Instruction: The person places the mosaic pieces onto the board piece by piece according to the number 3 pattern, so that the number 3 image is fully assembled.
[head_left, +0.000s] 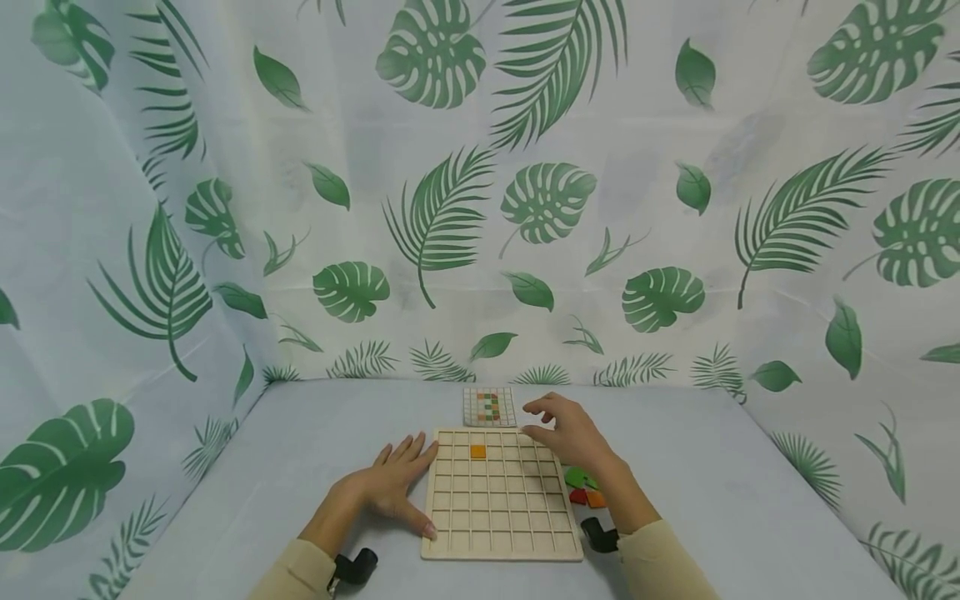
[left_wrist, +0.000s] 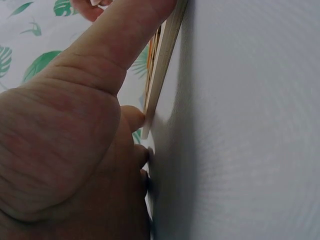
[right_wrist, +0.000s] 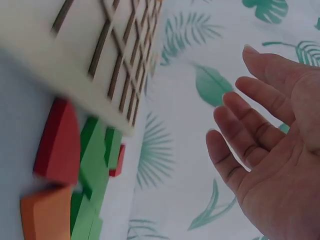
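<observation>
A wooden grid board lies flat on the table, with one orange square tile in a cell near its far left corner. My left hand rests along the board's left side, fingers spread, thumb at the near left edge. Above the far right part of the board hovers my right hand, its fingers loosely bent and nothing between them. The right wrist view shows the same hand with its palm bare. A small card with a coloured grid pattern lies just beyond the board's far edge.
Loose green pieces, a red piece and an orange piece lie along the board's right side, partly hidden by the right forearm in the head view. A leaf-patterned curtain encloses the table's back and sides.
</observation>
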